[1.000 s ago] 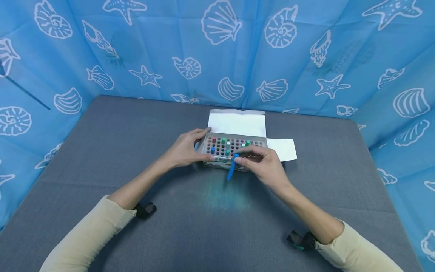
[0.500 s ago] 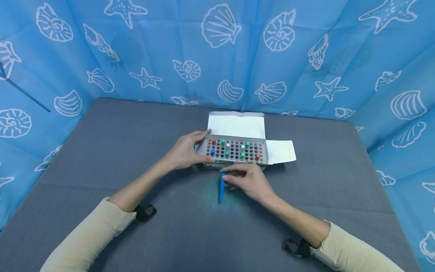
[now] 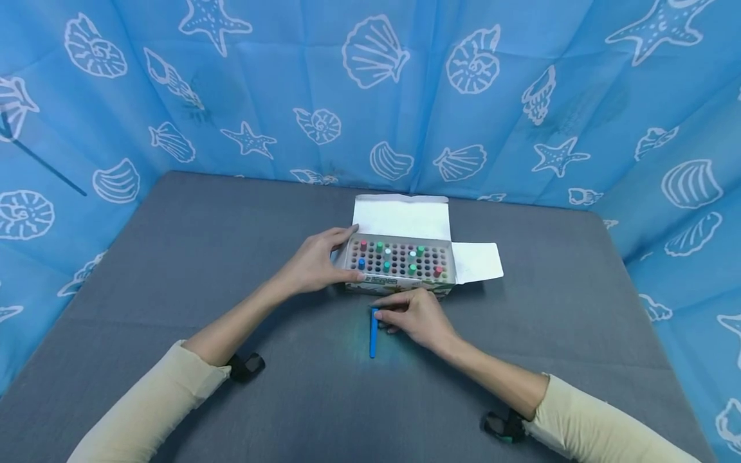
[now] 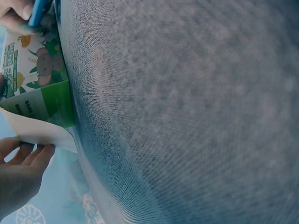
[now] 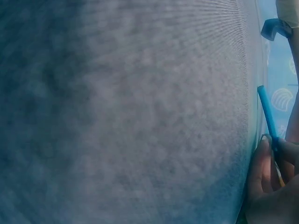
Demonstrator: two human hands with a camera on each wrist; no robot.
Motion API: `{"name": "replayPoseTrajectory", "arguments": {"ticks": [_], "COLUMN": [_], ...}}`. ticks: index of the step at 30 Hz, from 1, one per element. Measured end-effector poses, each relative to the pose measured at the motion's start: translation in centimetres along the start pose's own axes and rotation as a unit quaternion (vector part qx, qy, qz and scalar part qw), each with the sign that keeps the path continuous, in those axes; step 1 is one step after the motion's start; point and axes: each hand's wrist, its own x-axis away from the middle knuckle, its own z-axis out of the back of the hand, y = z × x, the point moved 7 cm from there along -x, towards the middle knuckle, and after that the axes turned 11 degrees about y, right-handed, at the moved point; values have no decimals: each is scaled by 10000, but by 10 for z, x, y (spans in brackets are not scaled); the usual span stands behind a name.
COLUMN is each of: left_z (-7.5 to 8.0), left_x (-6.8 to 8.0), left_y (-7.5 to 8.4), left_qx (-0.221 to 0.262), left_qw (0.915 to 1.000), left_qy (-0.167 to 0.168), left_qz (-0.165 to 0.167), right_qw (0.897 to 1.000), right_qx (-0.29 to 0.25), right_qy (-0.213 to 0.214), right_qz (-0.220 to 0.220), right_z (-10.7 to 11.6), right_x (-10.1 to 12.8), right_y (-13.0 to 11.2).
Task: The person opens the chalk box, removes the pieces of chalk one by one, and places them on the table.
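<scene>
An open cardboard box (image 3: 399, 283) stands mid-table, its inside a grid of holes with a few coloured pen caps (image 3: 386, 265) sticking up. My left hand (image 3: 317, 260) grips the box's left end, thumb at the front, fingers on the far corner. A blue pen (image 3: 373, 333) lies on the grey cloth just in front of the box. My right hand (image 3: 412, 316) pinches the pen's far end against the cloth. The right wrist view shows the blue pen (image 5: 267, 112) by my fingertips (image 5: 259, 163). The left wrist view shows the box's printed side (image 4: 32, 74).
The box's white lid flap (image 3: 402, 217) lies open behind it and a side flap (image 3: 477, 262) to its right. The grey table (image 3: 191, 257) is walled on three sides by a blue shell-patterned curtain (image 3: 370, 96). Dark wrist straps (image 3: 246, 366) sit on both forearms.
My right hand has carried the blue pen from over the box down toward me and laid it on the cloth in front. The left hand has stayed on the box.
</scene>
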Motion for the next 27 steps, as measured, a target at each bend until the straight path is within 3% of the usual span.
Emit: {"name": "replayPoseTrajectory", "arguments": {"ticks": [7, 16, 27], "left_z": [0, 0, 0], "left_x": [-1, 1, 0], "left_y": [0, 0, 1], "left_qx": [-3, -22, 34], "left_qw": [10000, 10000, 9999], "left_qy": [-10, -18, 70], "left_qz": [-38, -22, -73], "right_qw": [9985, 9986, 9964], "right_qx": [502, 425, -484], "right_qy": [124, 7, -377], "right_qz": [166, 300, 589], "right_z": [1, 2, 10], "right_x": [-1, 2, 11], "right_y": [0, 1, -14]}}
